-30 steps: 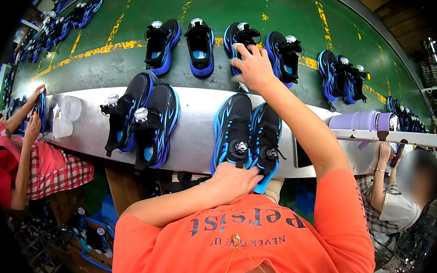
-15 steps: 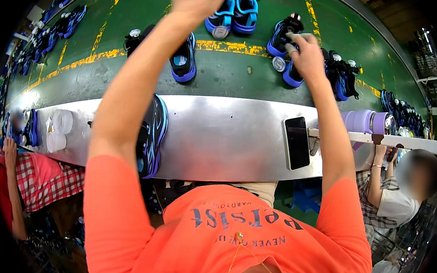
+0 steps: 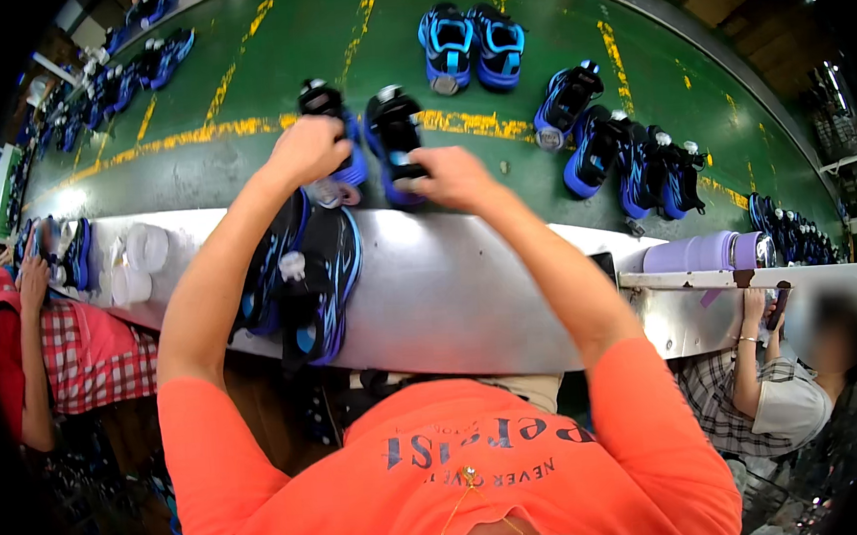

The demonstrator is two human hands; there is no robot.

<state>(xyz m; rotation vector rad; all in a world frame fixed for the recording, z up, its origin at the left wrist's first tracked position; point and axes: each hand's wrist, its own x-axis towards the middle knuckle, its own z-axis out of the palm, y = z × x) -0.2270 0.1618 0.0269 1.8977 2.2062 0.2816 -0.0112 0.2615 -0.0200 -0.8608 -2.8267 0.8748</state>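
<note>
My left hand (image 3: pixel 311 149) is closed at the heel of a black sneaker (image 3: pixel 351 162) with blue-purple trim, its fingers partly hidden. Just right of it, my right hand (image 3: pixel 448 178) pinches the heel end of a matching sneaker (image 3: pixel 396 137). Both shoes rest at the near edge of the green surface (image 3: pixel 502 185), toes pointing away from me. Below my left hand, two more black and blue sneakers (image 3: pixel 342 273) lie on the metal bench, one partly behind my left forearm.
Farther off stands a black and light-blue pair (image 3: pixel 446 46). Several sneakers (image 3: pixel 588 155) line the green surface at the right. A purple bottle (image 3: pixel 693 254) and a dark phone (image 3: pixel 603 265) are on the right; white cups (image 3: pixel 132 261) stand left. People sit at both sides.
My left hand has come back nearer from far out. My right hand has left the right-hand sneakers and moved left to the shoe beside my left hand. The view has shifted.
</note>
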